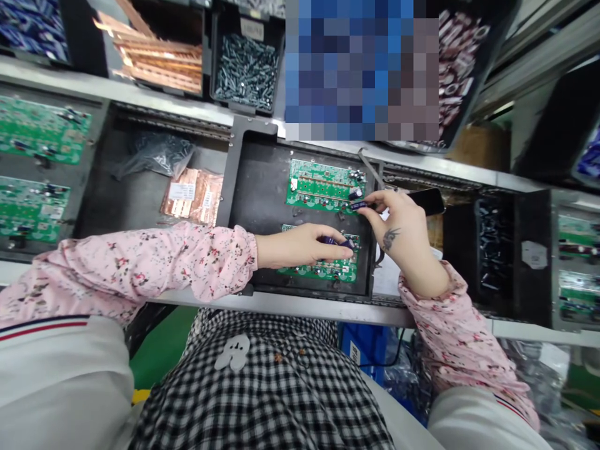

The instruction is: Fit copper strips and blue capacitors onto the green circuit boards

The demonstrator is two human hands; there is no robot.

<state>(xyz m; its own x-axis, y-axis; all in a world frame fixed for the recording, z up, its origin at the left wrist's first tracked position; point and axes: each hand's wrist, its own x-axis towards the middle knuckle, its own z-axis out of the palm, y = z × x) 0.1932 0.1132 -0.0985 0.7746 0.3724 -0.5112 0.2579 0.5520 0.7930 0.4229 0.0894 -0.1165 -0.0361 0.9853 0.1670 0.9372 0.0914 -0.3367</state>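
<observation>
Two green circuit boards lie in a black tray (260, 181) before me. Between thumb and fingertips, my right hand (398, 222) pinches a dark purple capacitor (359, 205) at the right edge of the upper circuit board (323, 184). A similar capacitor (355, 194) stands just above it on that board. Over the lower circuit board (344, 273) is my left hand (304, 245), its fingers curled round dark blue-purple capacitors (335, 240). Fingers and palm partly cover these parts and the board under them.
Bins of copper strips (154, 56), small dark components (246, 72) and brownish cylinders (457, 56) line the back. Bagged copper pieces (192, 195) lie left of the tray. A black phone-like object (429, 201) lies behind my right hand. More boards (35, 209) sit far left.
</observation>
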